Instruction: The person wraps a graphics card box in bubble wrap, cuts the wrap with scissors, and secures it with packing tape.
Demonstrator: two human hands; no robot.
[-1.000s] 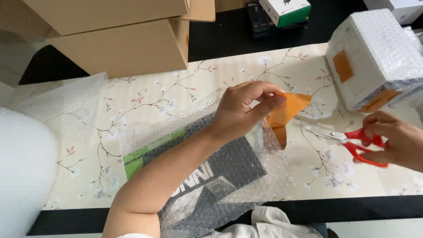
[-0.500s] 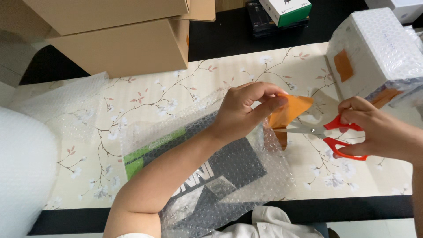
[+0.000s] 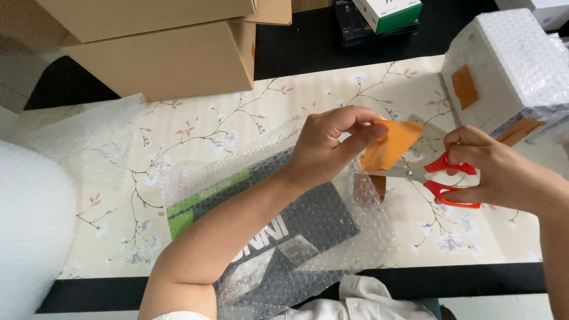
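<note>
Head view. The left hand (image 3: 329, 148) pinches a strip of orange-brown tape (image 3: 391, 144) between thumb and fingers and holds it taut above the right end of a dark flat box wrapped in bubble wrap (image 3: 278, 228). The box lies at an angle on the near half of the flower-patterned surface (image 3: 195, 133), its near corner past the near edge. The right hand (image 3: 498, 172) is closed through the red handles of a pair of scissors (image 3: 441, 175). The metal blades point left and meet the lower edge of the tape, just right of the left thumb. Whether the blades have closed on the tape cannot be told.

Far right stands a second parcel (image 3: 510, 77), bubble-wrapped and taped. Cardboard cartons (image 3: 160, 53) are stacked far left. A bubble wrap roll (image 3: 29, 231) lies at the near left.

Risks, as judged:
- The blade tips sit near the left thumb; a cut driven too far left could nick it.
- If tension slackens, the tape may fold onto itself or stick to the blades.
- A skewed cut would leave a ragged end.
- The overhanging box could slide off if pulled.
</note>
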